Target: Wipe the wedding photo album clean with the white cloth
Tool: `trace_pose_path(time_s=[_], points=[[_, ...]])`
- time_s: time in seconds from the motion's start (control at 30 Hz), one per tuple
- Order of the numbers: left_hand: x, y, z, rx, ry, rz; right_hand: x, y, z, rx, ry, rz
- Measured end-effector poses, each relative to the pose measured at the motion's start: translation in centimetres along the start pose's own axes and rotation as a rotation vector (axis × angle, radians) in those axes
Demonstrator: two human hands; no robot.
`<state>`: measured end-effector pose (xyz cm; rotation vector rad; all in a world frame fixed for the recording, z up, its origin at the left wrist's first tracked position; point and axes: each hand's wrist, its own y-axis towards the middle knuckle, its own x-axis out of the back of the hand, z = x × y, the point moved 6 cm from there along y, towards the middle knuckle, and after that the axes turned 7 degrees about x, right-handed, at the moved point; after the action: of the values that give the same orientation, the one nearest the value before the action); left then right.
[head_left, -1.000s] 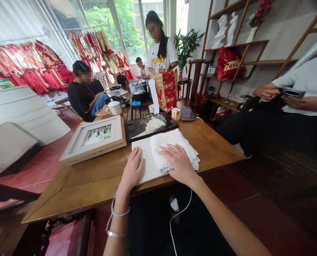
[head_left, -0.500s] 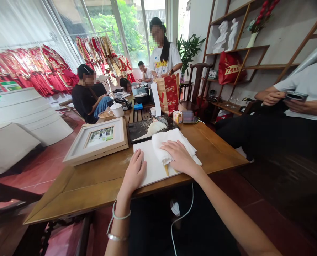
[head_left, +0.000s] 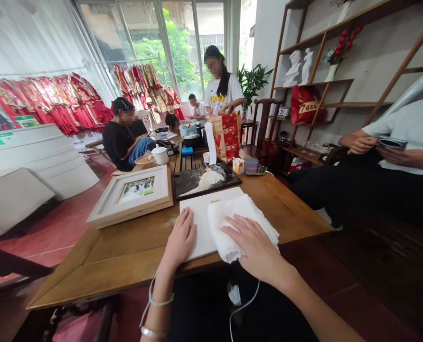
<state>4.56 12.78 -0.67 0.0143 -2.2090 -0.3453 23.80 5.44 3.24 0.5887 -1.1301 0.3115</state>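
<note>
A flat white board (head_left: 200, 218) lies on the wooden table (head_left: 126, 247) in front of me. My left hand (head_left: 180, 240) rests on the board's near left edge, fingers stretched flat, holding nothing. A folded white cloth (head_left: 238, 223) covers the board's right side. My right hand (head_left: 256, 244) lies palm down on the cloth with fingers spread, pressing it onto the board near the table's front edge.
A framed photo (head_left: 135, 192) and a dark picture panel (head_left: 204, 180) lie behind the board. Further back are a white teapot (head_left: 160, 155), a red paper bag (head_left: 226, 135) and seated and standing people. A person with a phone (head_left: 392, 142) sits at the right. Shelves line the right wall.
My right hand has slid the cloth toward me and to the right across the board. The left hand stays on the board's left edge. The view tilted down slightly.
</note>
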Motion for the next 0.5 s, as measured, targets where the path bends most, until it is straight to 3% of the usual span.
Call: trace_pose_path(time_s=[0.1,0.33,0.5], points=[[-0.1,0.0,0.1,-0.009,0.006,-0.001,0.2,0.6,-1.3,-0.01,0.042,0.004],[0.1,0.1,0.0,-0.023,0.032,0.024,-0.4,6.3,-6.3,-0.156,-0.037,-0.055],[-0.1,0.1,0.1,-0.013,0.04,0.027,-0.7,6.1,-5.2,-0.144,-0.07,-0.043]])
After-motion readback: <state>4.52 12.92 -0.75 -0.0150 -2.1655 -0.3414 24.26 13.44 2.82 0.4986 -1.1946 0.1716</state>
